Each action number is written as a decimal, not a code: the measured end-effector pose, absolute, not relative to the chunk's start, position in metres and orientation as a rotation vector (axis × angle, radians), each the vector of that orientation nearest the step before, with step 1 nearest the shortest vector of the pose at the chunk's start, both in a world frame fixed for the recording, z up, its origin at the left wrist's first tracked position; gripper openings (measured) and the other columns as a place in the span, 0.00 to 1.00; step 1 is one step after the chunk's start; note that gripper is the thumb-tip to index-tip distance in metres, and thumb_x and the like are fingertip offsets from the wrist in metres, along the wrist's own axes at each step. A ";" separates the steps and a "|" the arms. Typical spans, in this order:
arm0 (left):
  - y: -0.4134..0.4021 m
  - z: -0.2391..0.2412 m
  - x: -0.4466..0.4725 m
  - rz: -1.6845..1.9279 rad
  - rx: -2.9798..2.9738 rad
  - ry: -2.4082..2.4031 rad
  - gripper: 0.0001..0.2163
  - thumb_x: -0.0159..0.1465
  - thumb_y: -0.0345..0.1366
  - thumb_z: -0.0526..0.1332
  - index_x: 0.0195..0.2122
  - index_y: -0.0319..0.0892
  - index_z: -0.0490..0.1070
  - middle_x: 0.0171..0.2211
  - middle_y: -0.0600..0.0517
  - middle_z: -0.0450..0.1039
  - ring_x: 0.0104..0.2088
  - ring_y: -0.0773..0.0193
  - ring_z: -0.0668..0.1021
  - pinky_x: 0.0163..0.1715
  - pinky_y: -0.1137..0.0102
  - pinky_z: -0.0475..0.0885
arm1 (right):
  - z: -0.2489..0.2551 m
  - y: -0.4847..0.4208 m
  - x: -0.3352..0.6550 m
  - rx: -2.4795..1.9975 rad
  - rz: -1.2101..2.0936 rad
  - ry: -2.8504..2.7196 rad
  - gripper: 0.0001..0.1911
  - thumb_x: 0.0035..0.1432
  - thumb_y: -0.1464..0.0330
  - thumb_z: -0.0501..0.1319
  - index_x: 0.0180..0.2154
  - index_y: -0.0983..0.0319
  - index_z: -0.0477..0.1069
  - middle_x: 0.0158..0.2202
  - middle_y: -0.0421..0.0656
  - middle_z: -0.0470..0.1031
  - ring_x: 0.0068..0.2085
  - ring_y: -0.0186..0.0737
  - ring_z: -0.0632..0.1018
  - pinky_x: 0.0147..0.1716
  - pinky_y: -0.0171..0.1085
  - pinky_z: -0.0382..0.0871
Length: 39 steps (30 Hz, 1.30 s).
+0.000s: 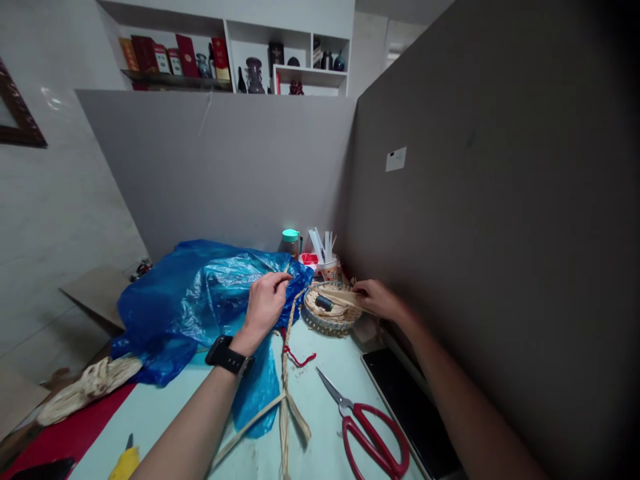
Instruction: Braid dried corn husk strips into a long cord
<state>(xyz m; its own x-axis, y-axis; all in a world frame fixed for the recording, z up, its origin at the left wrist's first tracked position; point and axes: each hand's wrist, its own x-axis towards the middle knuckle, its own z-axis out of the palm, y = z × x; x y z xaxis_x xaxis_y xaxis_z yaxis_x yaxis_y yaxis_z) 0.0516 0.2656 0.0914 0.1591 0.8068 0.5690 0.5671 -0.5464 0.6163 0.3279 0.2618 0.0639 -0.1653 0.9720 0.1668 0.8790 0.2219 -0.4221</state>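
Desk, pale green top, hemmed in by grey partitions at the far edge and the right edge.

Left hand [267, 303], black watch [227, 355] on the wrist, is out over the middle of the desk. Thumb and forefinger are pinched together against the edge of the blue plastic bag [190, 300], right at the upper end of the straw braid [286, 373]. Cannot tell whether the pinch has bag, straw or both.

The braid runs from that hand straight back toward the near edge, where it splits into loose flat strands. A red thread [297, 359] is tied round it partway down.

Right hand [377, 298] is toward the far right corner. Its fingers are closed on a flat straw strip [343, 295], which lies across the top of a small woven basket [327, 323]. A dark, short cylinder [324, 303] sits in the basket under the strip.

Behind the basket, against the far partition, are a jar with a green lid [290, 241] and a cup of white sticks [326, 260].

Red-handled scissors [373, 433] lie closed near the front, blades pointing toward the braid but apart from it. A black slab, screen-like [410, 400], lies along the right edge beside them.

The bag heaps over the left half of the desk. Past its lower left edge lies a pale bundle of dried fibre [85, 390], on a red mat [65, 433]. A yellow cutter [125, 461] is at the near edge.
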 end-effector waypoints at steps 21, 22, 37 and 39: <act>0.222 0.098 0.075 1.160 1.136 0.632 0.13 0.49 0.33 0.69 0.36 0.33 0.74 0.32 0.44 0.78 0.29 0.63 0.77 0.34 0.68 0.72 | 0.102 0.210 0.238 -0.938 1.280 -1.346 0.14 0.46 0.60 0.68 0.30 0.63 0.71 0.27 0.38 0.70 0.27 0.32 0.69 0.27 0.31 0.61; 0.223 0.098 0.072 1.160 1.156 0.646 0.12 0.50 0.33 0.68 0.35 0.33 0.74 0.32 0.45 0.77 0.29 0.63 0.77 0.33 0.68 0.72 | 0.102 0.210 0.238 -0.938 1.293 -1.330 0.14 0.46 0.60 0.68 0.30 0.63 0.71 0.27 0.38 0.71 0.27 0.32 0.70 0.28 0.32 0.62; 0.226 0.099 0.065 1.165 1.315 0.762 0.11 0.49 0.32 0.68 0.34 0.36 0.74 0.29 0.50 0.75 0.30 0.65 0.75 0.32 0.71 0.69 | 0.090 0.212 0.221 -0.924 1.191 -1.456 0.17 0.47 0.59 0.66 0.35 0.64 0.75 0.33 0.43 0.75 0.33 0.39 0.73 0.33 0.36 0.65; 0.226 0.101 0.063 1.099 1.262 0.731 0.12 0.48 0.32 0.68 0.34 0.36 0.73 0.30 0.49 0.75 0.30 0.65 0.75 0.33 0.70 0.69 | 0.089 0.212 0.222 -0.913 1.247 -1.415 0.15 0.46 0.60 0.66 0.35 0.63 0.75 0.32 0.42 0.75 0.33 0.39 0.73 0.32 0.35 0.65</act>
<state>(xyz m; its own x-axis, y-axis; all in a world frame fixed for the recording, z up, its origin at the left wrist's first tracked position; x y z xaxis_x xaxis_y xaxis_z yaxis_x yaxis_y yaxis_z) 0.0633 0.2257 0.1007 0.3457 0.9288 0.1336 -0.2355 -0.0520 0.9705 0.2219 0.2124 0.0891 -0.2160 0.9566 0.1953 -0.0734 0.1836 -0.9803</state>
